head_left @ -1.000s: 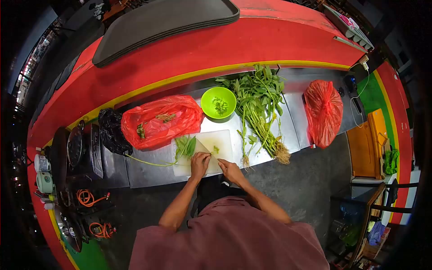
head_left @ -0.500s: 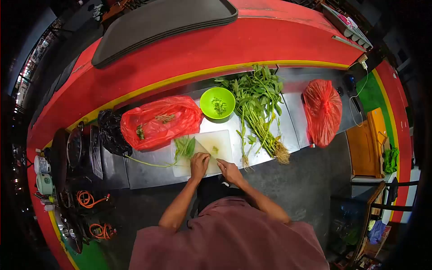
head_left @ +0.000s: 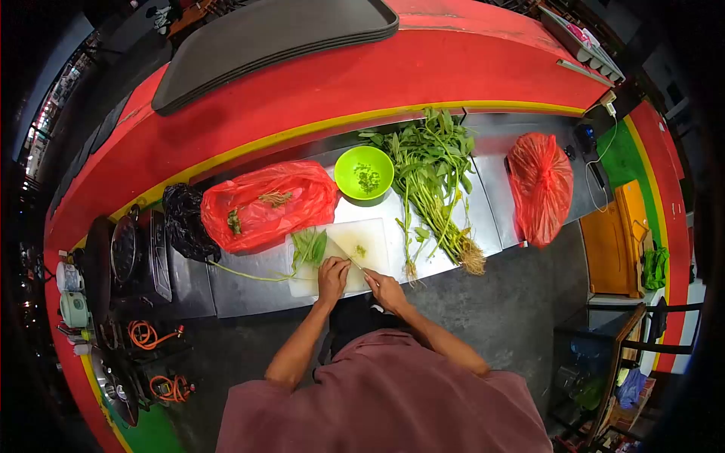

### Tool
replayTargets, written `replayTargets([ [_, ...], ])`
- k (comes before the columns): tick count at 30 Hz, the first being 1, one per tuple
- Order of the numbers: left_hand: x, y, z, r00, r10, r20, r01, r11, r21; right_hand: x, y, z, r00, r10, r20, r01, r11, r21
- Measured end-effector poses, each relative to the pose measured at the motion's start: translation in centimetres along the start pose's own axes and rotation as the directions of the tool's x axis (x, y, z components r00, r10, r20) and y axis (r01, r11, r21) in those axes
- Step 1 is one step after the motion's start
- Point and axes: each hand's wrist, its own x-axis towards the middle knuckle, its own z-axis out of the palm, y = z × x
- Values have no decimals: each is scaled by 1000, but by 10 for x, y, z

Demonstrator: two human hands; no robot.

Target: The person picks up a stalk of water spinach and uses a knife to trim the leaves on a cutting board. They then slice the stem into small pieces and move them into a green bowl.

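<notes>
On the white cutting board (head_left: pixel 375 231), my left hand (head_left: pixel 332 278) is closed on a bunch of leafy greens (head_left: pixel 308 247). Their leaves spread beyond it, and one long stem trails left off the board. My right hand (head_left: pixel 385 290) grips a knife (head_left: pixel 348 255), whose thin blade slants up and left across the board beside my left fingertips. To the right of the blade lie a few chopped green bits (head_left: pixel 360 251). Behind the board stands a lime-green bowl (head_left: pixel 347 171) with chopped greens inside. My fingers partly hide the held stems.
Rooted leafy greens (head_left: pixel 436 174) are heaped right of the board. An open red plastic bag (head_left: pixel 287 219) holding scraps and a black bag (head_left: pixel 183 223) lie left. A tied red bag (head_left: pixel 540 189) sits farther right. Stacked dark trays (head_left: pixel 279 45) rest on the red ledge.
My hands stay nearly in place, with the knife's blade shifted slightly against the greens. The bowl, bags and heap of greens have not moved.
</notes>
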Motion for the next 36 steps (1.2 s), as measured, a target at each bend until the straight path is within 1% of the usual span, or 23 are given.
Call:
replayTargets([
  [1,1,0,0,1000,-1,-9,1,1000,-5,1,-2,-1,1000,-15,-12,15,1000,5],
  [2,1,0,0,1000,-12,-10,12,999,-30,1,-3,-3,999,29,14,-29,999,23],
  [5,4,1,-2,1000,-18,-18,17,999,-44,0,-10,-12,998,53,36,-55,996,64],
  [6,2,-1,-1,1000,-20,-18,19,999,-43,-1,-9,-10,1000,-27,-12,27,996,90],
  [7,2,-3,2,999,-46,-18,45,998,-43,-3,-6,-11,1000,-25,-9,26,996,89],
  [9,2,-2,4,997,-73,-20,72,996,-44,-7,-2,-13,998,45,52,-51,992,113],
  [10,3,0,2,998,-51,-31,50,998,-36,-7,2,-9,1000,-7,18,5,994,105],
  [13,3,0,0,999,-24,-31,23,999,-25,-8,5,-3,1000,12,12,-13,997,77],
  [14,4,-1,0,1000,-17,-24,17,1000,-21,-6,5,-2,1000,-10,9,10,999,43],
  [15,4,0,0,1000,-15,-22,14,1000,-22,-4,6,0,1000,-8,6,8,999,43],
  [17,4,2,-1,1000,-7,-3,7,1000,-4,1,6,4,997,-69,-33,71,997,41],
  [18,2,1,-1,1000,-6,-3,6,1000,11,3,2,3,1000,-12,-4,12,1000,25],
  [21,2,-3,1,1000,-11,-7,12,1000,19,9,-6,-1,1000,-11,-1,11,999,47],
  [22,2,-4,2,1000,-17,6,17,1000,18,9,-7,-4,999,16,30,-18,996,87],
  [23,3,-4,1,1000,-18,4,18,1000,21,8,-9,-6,999,14,32,-16,996,87],
  [25,4,-4,3,999,-50,-3,50,998,-48,5,-8,-7,1000,-19,24,17,997,81],
  [27,3,-3,2,999,-48,-5,48,998,-46,-1,-4,-5,999,12,41,-15,997,81],
  [29,4,-1,0,1000,13,-28,-13,1000,-8,-4,1,-1,999,-37,3,37,997,73],
  [31,2,-1,0,1000,8,-21,-8,1000,11,-3,6,4,999,-31,-13,32,998,46],
  [33,1,-1,-1,999,14,-37,-15,1000,-18,0,3,6,995,-83,-53,84,996,18],
  [34,1,-1,-2,1000,6,-14,-6,1000,-17,0,-1,3,999,-32,-20,32,999,22],
  [36,3,0,-2,1000,7,-9,-7,1000,-24,2,-7,1,1000,-14,-9,14,1000,26],
])
